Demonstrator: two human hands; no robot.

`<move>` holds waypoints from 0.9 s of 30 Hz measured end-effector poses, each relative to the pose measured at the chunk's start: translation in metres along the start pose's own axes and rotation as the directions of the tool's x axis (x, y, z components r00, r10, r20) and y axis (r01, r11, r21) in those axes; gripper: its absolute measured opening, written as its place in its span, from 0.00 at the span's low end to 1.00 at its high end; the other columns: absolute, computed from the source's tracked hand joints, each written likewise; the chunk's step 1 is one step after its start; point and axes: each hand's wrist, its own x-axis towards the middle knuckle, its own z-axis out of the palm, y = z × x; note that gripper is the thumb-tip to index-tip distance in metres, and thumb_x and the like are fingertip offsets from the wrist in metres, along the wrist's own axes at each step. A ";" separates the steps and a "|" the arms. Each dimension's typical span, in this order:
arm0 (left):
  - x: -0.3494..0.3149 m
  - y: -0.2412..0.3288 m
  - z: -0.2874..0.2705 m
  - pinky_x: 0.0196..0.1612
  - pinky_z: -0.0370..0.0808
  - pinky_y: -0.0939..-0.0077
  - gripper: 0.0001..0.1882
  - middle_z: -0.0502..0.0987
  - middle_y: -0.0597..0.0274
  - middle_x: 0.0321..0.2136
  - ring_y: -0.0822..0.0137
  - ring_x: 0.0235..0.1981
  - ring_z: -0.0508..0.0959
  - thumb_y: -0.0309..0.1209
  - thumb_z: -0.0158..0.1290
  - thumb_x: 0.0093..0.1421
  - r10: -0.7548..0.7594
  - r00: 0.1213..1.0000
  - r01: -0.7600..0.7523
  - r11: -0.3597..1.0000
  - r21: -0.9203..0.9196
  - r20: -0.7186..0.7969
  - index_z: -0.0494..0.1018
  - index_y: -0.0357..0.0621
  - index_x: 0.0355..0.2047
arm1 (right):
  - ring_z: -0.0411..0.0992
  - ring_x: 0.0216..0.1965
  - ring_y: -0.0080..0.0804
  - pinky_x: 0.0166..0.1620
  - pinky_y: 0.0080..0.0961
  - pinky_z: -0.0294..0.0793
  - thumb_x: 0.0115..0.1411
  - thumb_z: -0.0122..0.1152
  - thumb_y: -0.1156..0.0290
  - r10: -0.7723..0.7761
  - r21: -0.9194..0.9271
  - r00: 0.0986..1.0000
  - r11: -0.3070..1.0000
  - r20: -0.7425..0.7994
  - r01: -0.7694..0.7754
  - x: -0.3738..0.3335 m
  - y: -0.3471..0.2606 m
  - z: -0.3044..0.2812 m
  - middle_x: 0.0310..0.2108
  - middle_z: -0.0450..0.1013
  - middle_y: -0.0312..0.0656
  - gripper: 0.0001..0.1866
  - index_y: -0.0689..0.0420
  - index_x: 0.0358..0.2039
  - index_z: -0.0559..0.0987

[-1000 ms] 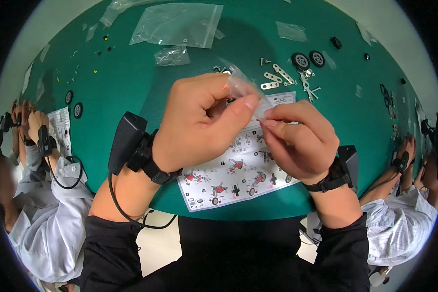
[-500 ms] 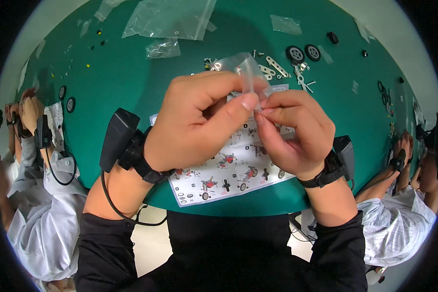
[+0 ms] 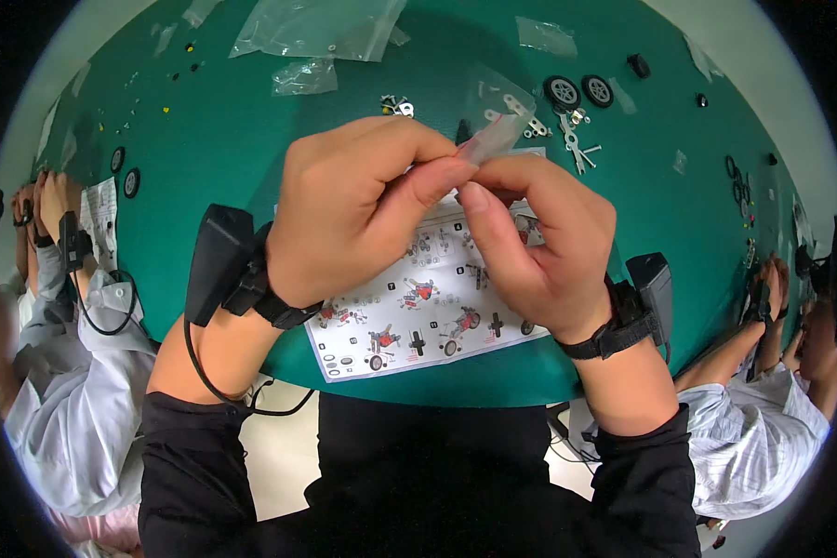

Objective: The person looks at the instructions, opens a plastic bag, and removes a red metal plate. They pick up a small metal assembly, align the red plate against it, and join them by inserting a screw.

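Between both hands, above the table, is a small clear plastic bag (image 3: 495, 138). My left hand (image 3: 367, 200) pinches its near edge with thumb and forefinger. My right hand (image 3: 547, 237) is closed on the same edge, its thumb touching near the left fingertips. The bag points away from me; whether anything is inside I cannot make out. Under my hands lies a printed instruction sheet (image 3: 428, 312) with small pictures of a red model vehicle. Beyond the bag are perforated metal strips (image 3: 535, 126), and past my left knuckles a small pile of screws and metal parts (image 3: 397, 106).
Two black toy wheels (image 3: 562, 92) and a grey forked piece (image 3: 575, 139) lie beyond my right hand. Flat plastic bags (image 3: 316, 28) rest at the far side of the green table (image 3: 223, 139). People sit at left (image 3: 84, 391) and right (image 3: 753, 418), their hands at the table's edges.
Both hands have shifted slightly left. The bag has swung from standing up between my fingers to pointing away to the right, and my fingertips have come closer together.
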 end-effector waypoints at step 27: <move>-0.011 -0.001 -0.003 0.28 0.66 0.83 0.13 0.73 0.65 0.21 0.78 0.23 0.69 0.29 0.64 0.58 -0.355 0.920 0.392 0.804 -0.446 0.168 0.70 0.38 0.26 | 0.69 0.16 0.32 0.22 0.25 0.66 0.62 0.61 0.72 0.361 0.280 0.911 0.870 0.197 -0.405 -0.003 0.000 -0.002 0.17 0.71 0.44 0.10 0.62 0.24 0.75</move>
